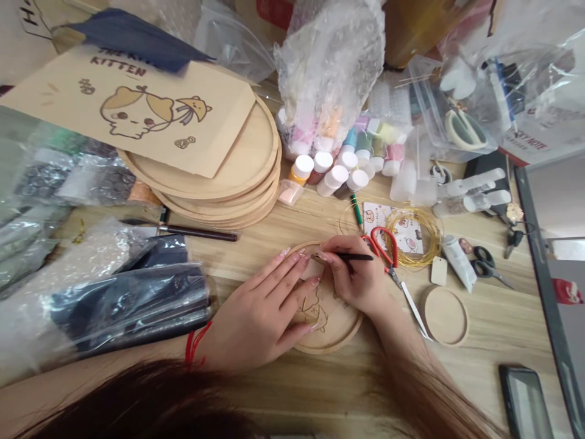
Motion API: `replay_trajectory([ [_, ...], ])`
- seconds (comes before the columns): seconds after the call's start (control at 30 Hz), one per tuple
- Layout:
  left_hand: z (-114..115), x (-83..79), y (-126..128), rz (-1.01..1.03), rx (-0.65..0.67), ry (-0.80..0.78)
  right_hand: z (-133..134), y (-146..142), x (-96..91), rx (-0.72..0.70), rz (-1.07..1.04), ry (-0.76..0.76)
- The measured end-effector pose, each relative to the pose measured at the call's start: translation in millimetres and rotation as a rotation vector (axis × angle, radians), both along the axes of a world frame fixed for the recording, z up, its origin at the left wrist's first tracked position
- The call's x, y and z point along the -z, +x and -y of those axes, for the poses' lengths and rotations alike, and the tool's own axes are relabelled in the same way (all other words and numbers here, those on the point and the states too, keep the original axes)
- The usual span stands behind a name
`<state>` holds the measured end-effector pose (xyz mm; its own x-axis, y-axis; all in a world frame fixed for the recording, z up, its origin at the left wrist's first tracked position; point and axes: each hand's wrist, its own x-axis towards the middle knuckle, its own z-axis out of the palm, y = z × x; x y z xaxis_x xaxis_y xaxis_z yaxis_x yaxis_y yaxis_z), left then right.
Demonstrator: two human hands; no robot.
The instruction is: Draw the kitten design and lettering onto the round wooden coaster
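A round wooden tray (338, 332) with a raised rim lies on the table, and gold wire outlines shaped like a kitten (314, 315) show on its floor. My left hand (269, 305) rests flat across the tray's left side, fingers stretched and slightly apart, covering part of the outline. In my right hand (354, 274) is a slim black tool (359, 256), pinched between thumb and fingers. Its tip is close to my left fingertips near the far rim; I cannot make out what kind of tool it is. A small pale piece (312, 269) lies beneath the fingers.
Right of the tray are red-handled scissors (387, 247), a gold wire coil (432, 238), a small round tray (445, 316), black scissors (487, 265) and a phone (525, 399). White-capped jars (333, 180), stacked wooden trays (256, 164) and a kitten-printed sheet (214, 122) stand behind. Plastic packs (137, 299) lie left.
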<state>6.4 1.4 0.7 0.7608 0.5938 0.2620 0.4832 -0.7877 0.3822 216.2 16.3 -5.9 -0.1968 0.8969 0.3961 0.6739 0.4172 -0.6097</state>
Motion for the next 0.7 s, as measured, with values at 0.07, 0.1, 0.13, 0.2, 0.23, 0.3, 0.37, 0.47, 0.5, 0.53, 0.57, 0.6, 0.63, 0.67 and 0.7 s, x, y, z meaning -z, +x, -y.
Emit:
replay_trajectory([
  [0.07,0.0,0.0,-0.4,0.001,0.0,0.006,-0.3,-0.4,-0.9,0.004,0.006,0.018],
  [0.1,0.1,0.2,-0.7,0.003,0.001,0.012,-0.3,-0.7,-1.2,0.004,0.009,0.021],
  [0.13,0.1,0.4,-1.1,0.004,0.001,0.016,-0.4,-1.0,-1.4,0.002,0.012,0.018],
  [0.2,0.2,0.9,-1.6,0.005,0.0,0.018,-0.4,-1.3,-1.0,-0.005,0.015,0.003],
  [0.23,0.2,1.0,-1.7,0.006,-0.001,0.018,-0.4,-1.4,-0.7,-0.009,0.015,-0.004],
  [0.3,0.0,0.9,-1.5,0.005,-0.002,0.013,-0.6,-1.6,-0.1,-0.016,0.01,-0.005],
  [0.37,-0.3,0.6,-0.9,0.008,0.0,0.013,-0.9,-2.0,-0.2,-0.02,0.008,0.007],
  [0.47,-0.6,-0.1,-0.4,0.008,0.003,0.013,-1.3,-2.9,-1.2,-0.016,0.019,0.03],
  [0.5,-0.6,-0.4,-0.5,0.008,0.003,0.012,-1.2,-3.2,-1.3,-0.015,0.021,0.033],
  [0.53,-0.7,-0.6,-0.7,0.007,0.002,0.01,-1.1,-3.4,-1.3,-0.015,0.021,0.034],
  [0.57,-0.7,-0.8,-0.9,0.007,0.001,0.008,-0.8,-3.5,-1.0,-0.016,0.018,0.033],
  [0.6,-0.6,-1.0,-1.1,0.006,0.0,0.005,-0.5,-3.5,-0.6,-0.015,0.013,0.031],
  [0.63,-0.6,-1.0,-1.2,0.007,-0.001,0.003,-0.2,-3.5,-0.2,-0.014,0.011,0.03],
  [0.67,-0.5,-1.0,-1.3,0.009,-0.001,0.003,0.1,-3.4,0.2,-0.013,0.012,0.031],
  [0.7,-0.4,-0.9,-1.4,0.011,-0.001,0.004,0.2,-3.4,0.4,-0.012,0.015,0.033],
])
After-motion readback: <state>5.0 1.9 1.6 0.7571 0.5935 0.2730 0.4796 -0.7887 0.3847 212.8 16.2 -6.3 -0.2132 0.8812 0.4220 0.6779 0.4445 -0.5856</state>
